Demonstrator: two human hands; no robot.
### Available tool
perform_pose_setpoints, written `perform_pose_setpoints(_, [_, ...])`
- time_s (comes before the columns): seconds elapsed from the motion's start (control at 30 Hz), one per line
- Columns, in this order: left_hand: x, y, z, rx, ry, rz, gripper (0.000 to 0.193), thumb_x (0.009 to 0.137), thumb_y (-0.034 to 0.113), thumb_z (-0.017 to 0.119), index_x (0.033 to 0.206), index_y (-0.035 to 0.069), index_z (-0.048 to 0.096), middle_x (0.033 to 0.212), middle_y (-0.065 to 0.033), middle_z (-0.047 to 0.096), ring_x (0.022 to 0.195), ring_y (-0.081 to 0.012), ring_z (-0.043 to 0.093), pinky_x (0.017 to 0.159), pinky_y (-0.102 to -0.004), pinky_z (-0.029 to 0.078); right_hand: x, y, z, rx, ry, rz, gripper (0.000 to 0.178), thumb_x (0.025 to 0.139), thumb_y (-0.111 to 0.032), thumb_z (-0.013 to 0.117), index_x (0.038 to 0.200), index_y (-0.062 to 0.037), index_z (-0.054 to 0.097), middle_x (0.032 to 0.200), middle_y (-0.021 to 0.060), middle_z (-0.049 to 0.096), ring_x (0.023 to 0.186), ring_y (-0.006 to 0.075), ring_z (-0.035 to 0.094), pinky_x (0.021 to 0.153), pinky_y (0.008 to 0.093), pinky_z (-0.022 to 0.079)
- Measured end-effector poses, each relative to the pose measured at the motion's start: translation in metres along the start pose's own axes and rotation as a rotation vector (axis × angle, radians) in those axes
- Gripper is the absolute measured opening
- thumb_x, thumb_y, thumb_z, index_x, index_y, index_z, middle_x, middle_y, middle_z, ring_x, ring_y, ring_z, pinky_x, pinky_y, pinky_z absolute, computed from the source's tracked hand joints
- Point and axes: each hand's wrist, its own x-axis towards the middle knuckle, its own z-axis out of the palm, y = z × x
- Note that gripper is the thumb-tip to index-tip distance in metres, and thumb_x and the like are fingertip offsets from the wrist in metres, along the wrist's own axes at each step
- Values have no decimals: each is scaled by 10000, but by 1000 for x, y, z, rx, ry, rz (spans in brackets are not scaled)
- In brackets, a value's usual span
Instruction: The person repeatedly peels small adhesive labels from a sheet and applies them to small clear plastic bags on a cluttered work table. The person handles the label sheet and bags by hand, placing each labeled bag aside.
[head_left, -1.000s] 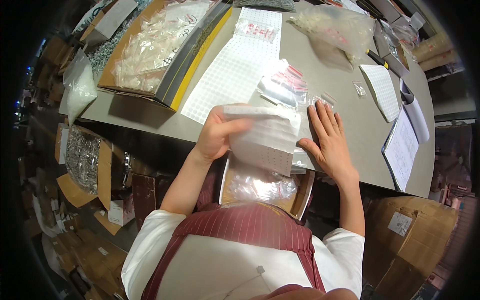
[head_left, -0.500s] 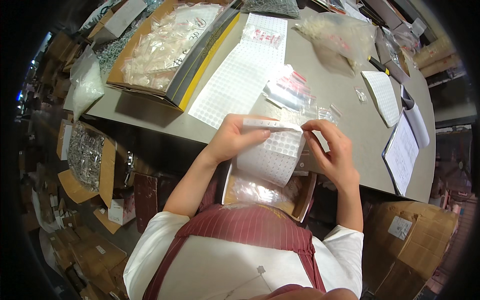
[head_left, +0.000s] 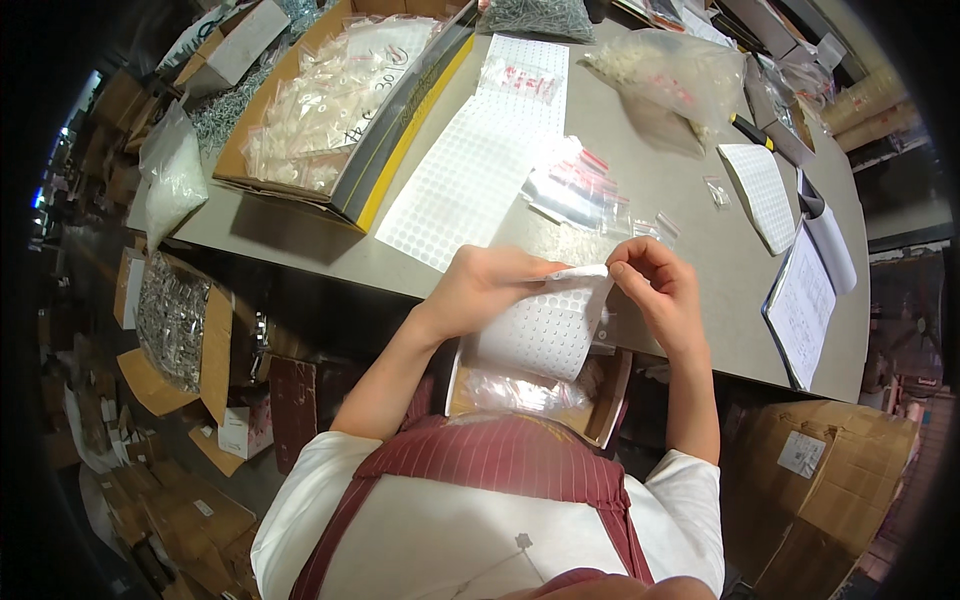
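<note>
A white sheet of round dot stickers point(head_left: 538, 338) hangs between my hands over the table's near edge, its top edge folded or curled over. My left hand point(head_left: 478, 288) is closed on the sheet's upper left part, its fingers slightly blurred. At the top right corner my right hand point(head_left: 658, 290) pinches the sheet between thumb and fingertips. Just beyond lie small clear zip bags point(head_left: 572, 188) with red strips, beside a heap of small pale pieces point(head_left: 570, 243). Below the sheet, an open box point(head_left: 600, 425) holds clear plastic bags.
More dot sticker sheets point(head_left: 450, 185) lie on the grey table point(head_left: 690, 225). A long carton point(head_left: 345, 195) of filled bags stands at the left, next to a bag of white pieces point(head_left: 175, 180). To the right are a clipboard point(head_left: 800, 300) and a big plastic bag point(head_left: 670, 80).
My left hand has turned over the sheet's top edge, and the folded strip that showed along it is now mostly hidden. The sheet has dropped slightly; my right hand keeps its pinch.
</note>
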Motion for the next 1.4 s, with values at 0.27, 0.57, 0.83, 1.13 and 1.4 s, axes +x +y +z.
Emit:
perform_pose_setpoints(0.27, [1,3,-1,106,-8,13,365,877,-74,704,1205,50,805,1061,-133,812,930,-196,759,827,-292,588,2,7,-5,28,7,10,135,987,-99,702,1048,21,697,935,3,697,906,92,646,841,272,518])
perform_pose_setpoints(0.57, [1,3,-2,106,6,2,381,867,-56,701,1216,57,803,1035,-130,810,904,-190,760,802,-292,585,-2,-6,-9,-339,-52,-249,159,977,-71,742,1081,49,746,1031,68,771,991,143,712,898,308,558])
perform_pose_setpoints(0.83, [2,2,-2,116,-16,16,372,870,-62,704,1210,53,805,1049,-135,811,906,-196,763,807,-294,590,1,1,-6,-211,19,-110,143,1017,-82,707,1079,45,734,1007,60,764,966,129,698,893,295,548])
perform_pose_setpoints(1.13, [1,-1,-1,135,1,48,363,875,-38,727,1219,59,793,1072,-155,803,913,-245,774,816,-319,593,-2,-9,-10,-412,-43,-320,165,974,-97,754,1061,41,732,994,82,760,946,165,712,869,314,551])
perform_pose_setpoints(1.4, [0,-1,-1,136,-2,26,392,857,-69,707,1216,55,802,1030,-139,806,914,-215,763,811,-308,586,1,-3,-3,-369,20,-241,145,988,-76,727,1038,59,739,955,83,769,925,143,706,862,299,550])
